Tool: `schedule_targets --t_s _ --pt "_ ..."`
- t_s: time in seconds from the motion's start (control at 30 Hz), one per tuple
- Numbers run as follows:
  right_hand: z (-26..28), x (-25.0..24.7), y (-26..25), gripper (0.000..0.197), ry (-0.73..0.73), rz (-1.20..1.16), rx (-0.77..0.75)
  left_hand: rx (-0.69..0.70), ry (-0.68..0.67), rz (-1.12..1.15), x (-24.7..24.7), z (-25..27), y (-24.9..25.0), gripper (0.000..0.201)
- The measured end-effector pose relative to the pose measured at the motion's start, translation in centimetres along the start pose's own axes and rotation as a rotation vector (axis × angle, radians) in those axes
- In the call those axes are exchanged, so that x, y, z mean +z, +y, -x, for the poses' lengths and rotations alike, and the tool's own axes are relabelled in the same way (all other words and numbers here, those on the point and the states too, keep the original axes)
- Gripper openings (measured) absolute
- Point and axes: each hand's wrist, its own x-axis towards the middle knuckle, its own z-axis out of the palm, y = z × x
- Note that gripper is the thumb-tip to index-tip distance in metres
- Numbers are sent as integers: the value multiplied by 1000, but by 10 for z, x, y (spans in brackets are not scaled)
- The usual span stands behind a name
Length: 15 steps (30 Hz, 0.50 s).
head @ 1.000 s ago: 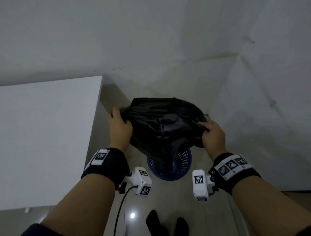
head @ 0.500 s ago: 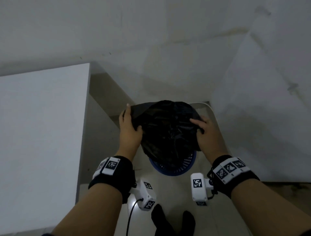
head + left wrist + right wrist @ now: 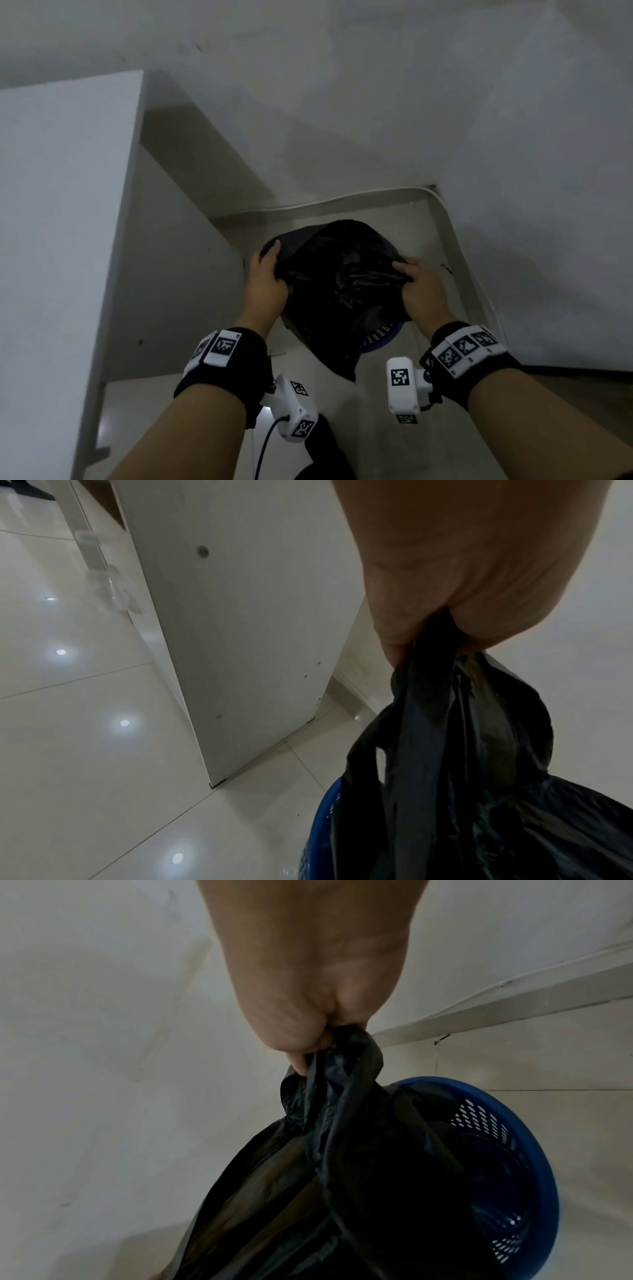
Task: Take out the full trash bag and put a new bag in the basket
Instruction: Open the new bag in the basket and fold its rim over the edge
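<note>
Since 1.0 s ago both hands have dropped lower and the black trash bag [image 3: 342,284] has come down with them, now covering most of the blue basket [image 3: 383,337]. Bag mouth is stretched between the hands; its body hangs into the basket, with only the basket's near-right rim and perforated wall showing in the head view. Left hand [image 3: 265,286] grips the bag's left edge, fingers curled round bunched plastic. Right hand [image 3: 419,291] grips the right edge the same way. Basket stands on the tiled floor [image 3: 85,750] in the wall corner, near a white cabinet [image 3: 240,615] on the left. White cable [image 3: 342,200] runs along the baseboard behind.
</note>
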Motion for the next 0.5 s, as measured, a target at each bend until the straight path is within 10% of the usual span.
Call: schedule_targets --t_s 0.23,0.5 --pt "-40 48 97 50 -87 183 -91 49 -12 51 73 -32 -82 76" --pt "-108 80 174 70 129 396 -172 89 160 7 131 -113 -148 68"
